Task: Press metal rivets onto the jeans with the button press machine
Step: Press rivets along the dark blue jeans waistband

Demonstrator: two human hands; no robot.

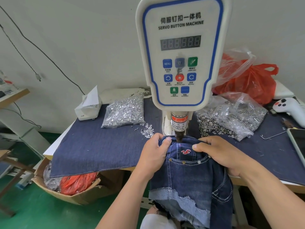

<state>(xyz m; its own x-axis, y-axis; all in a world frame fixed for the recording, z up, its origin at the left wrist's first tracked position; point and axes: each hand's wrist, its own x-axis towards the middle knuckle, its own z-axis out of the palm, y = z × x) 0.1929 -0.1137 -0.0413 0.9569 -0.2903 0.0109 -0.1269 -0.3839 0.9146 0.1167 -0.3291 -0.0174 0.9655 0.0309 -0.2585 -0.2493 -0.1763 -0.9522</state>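
Dark blue jeans (186, 176) with a red bird logo hang over the table's front edge, their waistband under the press head (179, 138) of the white servo button machine (180, 52). My left hand (154, 156) grips the waistband on the left of the press head. My right hand (221, 152) pinches it on the right, thumb just above the pocket. Three metal rivets (183, 162) sit along the pocket's edge.
A bag of silver rivet pins (125, 113) lies left of the machine, loose pins (147, 130) beside it. Bags of ring-shaped caps (231, 119) lie on the right. A tissue box (88, 106), red plastic bag (252, 83), white controller (288, 106) and cardboard box (72, 184) stand around.
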